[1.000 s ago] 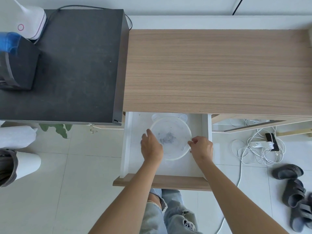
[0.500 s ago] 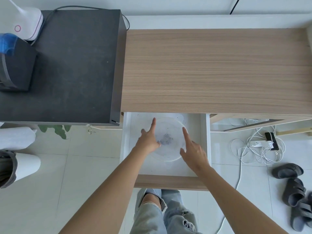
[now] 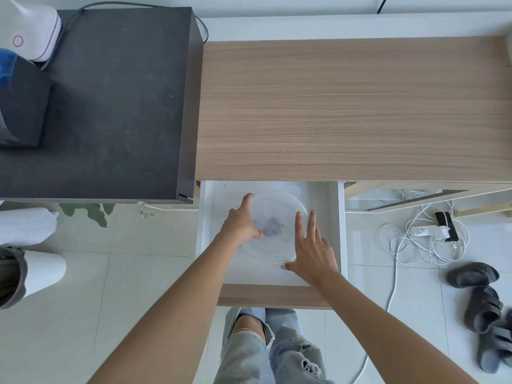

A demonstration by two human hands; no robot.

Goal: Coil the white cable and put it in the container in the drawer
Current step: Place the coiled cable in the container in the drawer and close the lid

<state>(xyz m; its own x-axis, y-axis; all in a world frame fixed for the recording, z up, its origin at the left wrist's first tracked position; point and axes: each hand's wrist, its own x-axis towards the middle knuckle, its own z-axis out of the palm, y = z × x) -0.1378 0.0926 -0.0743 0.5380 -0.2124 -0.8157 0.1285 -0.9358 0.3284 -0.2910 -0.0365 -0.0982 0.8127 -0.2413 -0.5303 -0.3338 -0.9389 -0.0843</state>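
Reaching into an open drawer (image 3: pixel 333 223), a person sets both bare hands on a round, clear container (image 3: pixel 277 227). The left hand (image 3: pixel 240 224) grips its left rim, fingers curled over the edge w/ the thumb on the lid's top near the centre. The right hand (image 3: pixel 311 249) lies flat & spread against the right rim, fingers straight, thumb by the near edge, grasping nothing. The container sits between the two hands, approx. mid-drawer; a greyish smudge shows through it, contents unclear.

The white cable (image 3: pixel 424 242) lies loose & tangled on the tiled floor, well off to the right of the right hand, outside the drawer; neither hand touches it. A phone (image 3: pixel 446 225) & a white power strip (image 3: pixel 426 231) rest in the tangle.

Count: 2 hands, 1 container, 1 drawer, 1 phone. How many separate cables make up the tangle can't be told.

Beyond the hands, a wooden desk top (image 3: pixel 352 109) spans the far side; a black cabinet (image 3: pixel 110 101) stands to the left of the left hand. Dark sandals (image 3: pixel 482 300) lie on the floor to the far right, past the cable.
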